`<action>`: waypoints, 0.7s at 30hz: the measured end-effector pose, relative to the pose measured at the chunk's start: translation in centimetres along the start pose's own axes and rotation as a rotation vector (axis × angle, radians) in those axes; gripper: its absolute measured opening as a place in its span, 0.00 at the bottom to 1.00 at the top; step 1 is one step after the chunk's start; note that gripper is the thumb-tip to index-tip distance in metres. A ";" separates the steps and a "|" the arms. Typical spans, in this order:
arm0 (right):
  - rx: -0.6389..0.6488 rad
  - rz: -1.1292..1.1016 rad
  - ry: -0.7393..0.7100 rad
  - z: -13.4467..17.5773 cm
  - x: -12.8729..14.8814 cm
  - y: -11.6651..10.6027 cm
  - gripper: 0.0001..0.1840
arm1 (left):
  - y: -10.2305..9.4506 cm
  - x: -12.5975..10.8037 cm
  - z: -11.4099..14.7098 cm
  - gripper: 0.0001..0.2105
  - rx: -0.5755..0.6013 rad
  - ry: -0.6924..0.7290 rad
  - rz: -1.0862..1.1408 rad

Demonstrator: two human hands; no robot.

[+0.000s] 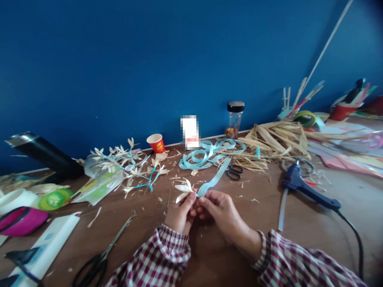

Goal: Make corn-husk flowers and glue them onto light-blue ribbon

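My left hand (179, 213) pinches the base of a cream flower (184, 188) whose long petals look cut from dried husk. Close beside it, my right hand (223, 213) grips a light blue ribbon (217, 177) against the flower's stem. The ribbon's free end rises to the upper right over the table. My fingertips nearly meet, and they hide most of the stem. Behind my hands lies a loose tangle of the same blue ribbon (194, 161). Finished-looking flower sprigs with blue-wrapped stems (149, 185) rest to the left.
Black-handled scissors (95, 261) lie at lower left, and a smaller pair (235, 172) sits behind my right hand. A blue glue gun (311, 189) with a cord lies right. Along the wall stand a red paper cup (158, 144), a jar (234, 119) and dried husks (275, 139).
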State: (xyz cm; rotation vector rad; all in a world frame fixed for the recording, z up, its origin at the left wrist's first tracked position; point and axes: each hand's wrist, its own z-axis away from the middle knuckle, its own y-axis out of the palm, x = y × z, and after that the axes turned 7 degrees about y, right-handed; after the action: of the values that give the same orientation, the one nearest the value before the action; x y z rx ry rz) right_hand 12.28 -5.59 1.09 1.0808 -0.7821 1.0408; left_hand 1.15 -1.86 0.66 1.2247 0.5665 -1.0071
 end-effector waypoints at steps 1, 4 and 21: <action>0.010 -0.001 -0.010 0.0 0.0 0.0 0.17 | 0.0 0.0 -0.1 0.18 -0.010 0.015 0.000; 0.014 0.010 -0.049 -0.2 -0.1 -0.1 0.15 | 0.1 0.0 -0.2 0.18 -0.038 0.050 0.014; -0.195 0.396 -0.220 0.0 -0.9 -0.5 0.16 | 0.6 0.5 0.3 0.15 -0.077 0.083 -0.018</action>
State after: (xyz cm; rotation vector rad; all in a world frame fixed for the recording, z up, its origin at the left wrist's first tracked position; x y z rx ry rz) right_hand 12.42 -5.94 0.12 0.9002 -1.2857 1.1568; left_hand 1.86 -2.28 0.64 1.1987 0.6762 -0.9439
